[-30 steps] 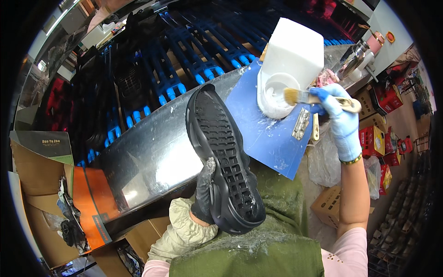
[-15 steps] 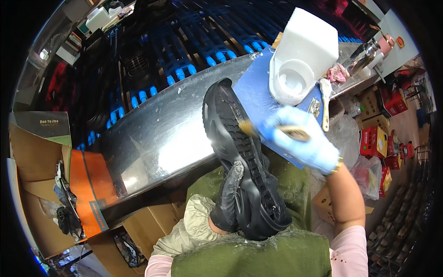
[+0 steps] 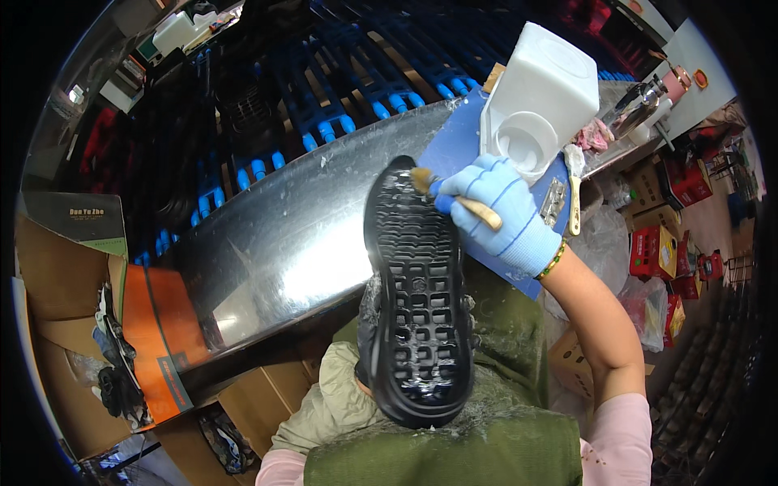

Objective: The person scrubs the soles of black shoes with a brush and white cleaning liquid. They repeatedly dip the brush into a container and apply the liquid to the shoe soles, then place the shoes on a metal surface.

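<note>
A black shoe sole stands tilted over my lap with its treaded face toward me. Wet, whitish shine covers its toe end and the recesses at its lower end. My left hand, in a dark glove, grips the sole from behind at its left side; most of its fingers are hidden. Above the toe end, my right hand, in a light blue glove, is closed round a wooden-handled brush. The tan bristles touch the upper right edge of the sole.
A white plastic container with an open cup-like front stands on a blue sheet. Another brush lies right of it. The shiny metal table borders racks with blue-tipped bars. An open cardboard box stands left.
The sole has turned so its treaded bottom faces me, where its side showed before. The brush and my right hand have moved up and slightly left to the toe end.
</note>
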Available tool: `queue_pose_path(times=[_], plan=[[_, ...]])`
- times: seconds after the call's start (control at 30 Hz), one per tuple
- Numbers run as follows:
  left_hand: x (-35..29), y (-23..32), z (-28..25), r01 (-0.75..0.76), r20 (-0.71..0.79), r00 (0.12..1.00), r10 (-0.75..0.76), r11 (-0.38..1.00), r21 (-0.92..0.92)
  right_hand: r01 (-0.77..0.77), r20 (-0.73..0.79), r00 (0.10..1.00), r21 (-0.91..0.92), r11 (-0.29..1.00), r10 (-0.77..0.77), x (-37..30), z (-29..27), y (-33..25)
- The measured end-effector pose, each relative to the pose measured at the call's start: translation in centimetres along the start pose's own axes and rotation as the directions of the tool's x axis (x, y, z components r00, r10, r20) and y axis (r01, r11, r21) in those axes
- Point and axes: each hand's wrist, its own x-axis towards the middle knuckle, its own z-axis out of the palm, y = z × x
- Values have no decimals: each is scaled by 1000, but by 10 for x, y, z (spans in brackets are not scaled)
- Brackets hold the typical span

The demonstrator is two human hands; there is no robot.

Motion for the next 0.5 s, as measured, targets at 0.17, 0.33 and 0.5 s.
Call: queue_pose_path(times=[0.17, 0.33, 0.5], plan=[[-3, 10, -3, 16, 16, 1000, -16, 999, -36, 202, 28, 979, 8, 979, -202, 9, 17, -5], [-2, 19, -10, 72, 14, 997, -72, 996, -58, 2, -278, 958, 248, 969, 70, 31, -4, 17], [16, 28, -28, 147, 112, 984, -137, 985, -89, -9, -53, 998, 112, 994, 15, 8, 0, 15]])
